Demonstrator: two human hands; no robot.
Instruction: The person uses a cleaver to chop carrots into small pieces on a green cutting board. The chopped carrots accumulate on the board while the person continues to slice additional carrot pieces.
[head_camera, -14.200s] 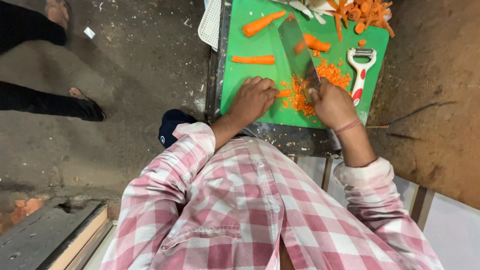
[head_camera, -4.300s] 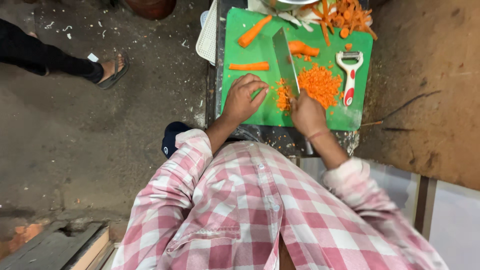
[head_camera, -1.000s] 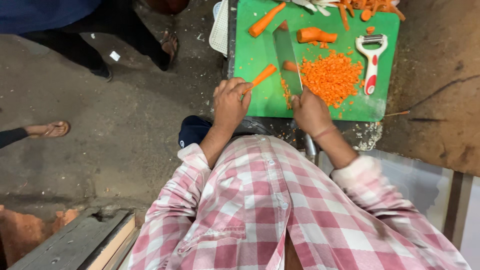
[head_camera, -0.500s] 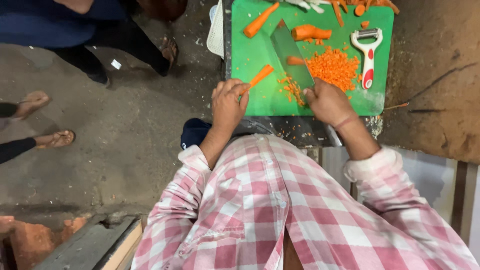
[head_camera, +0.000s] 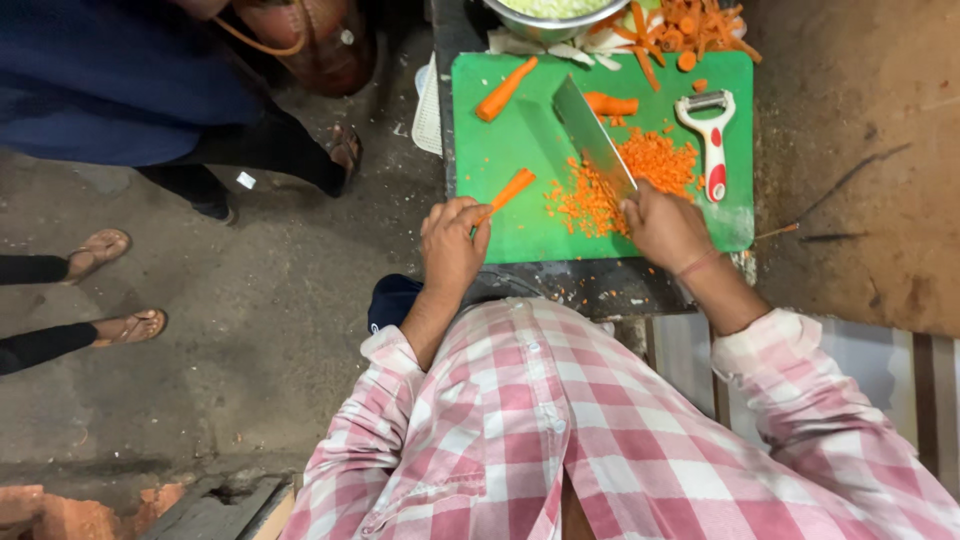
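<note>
Here the left hand (head_camera: 452, 248) pinches one end of a carrot stick (head_camera: 510, 191) at the near left of the green board (head_camera: 500, 150), fingers closed on it so that the stick lies slanted across the board with its far end towards the blade; the right hand (head_camera: 665, 225) is wrapped tight round the handle of a knife (head_camera: 594, 138), whose broad blade lies slanting up and left over the board, its flat side to the camera; held so, the edge sits between the stick and the heap of diced carrot (head_camera: 630, 172), which spreads just beside the right hand. Counted: one knife; one peeler (head_camera: 709, 135), white and red, lying at the right edge of the board, apart from both hands; three larger carrot pieces on the board, namely the held stick, a long piece (head_camera: 505, 89) at the far left, and a stub (head_camera: 610, 104) behind the blade. Peelings (head_camera: 700, 25) are piled beyond the far edge, beside a metal bowl (head_camera: 553, 14) of something pale, perhaps shredded cabbage, though it is cut off by the frame. On the floor to the left stand other people; two sandalled feet (head_camera: 115, 285) show.
</note>
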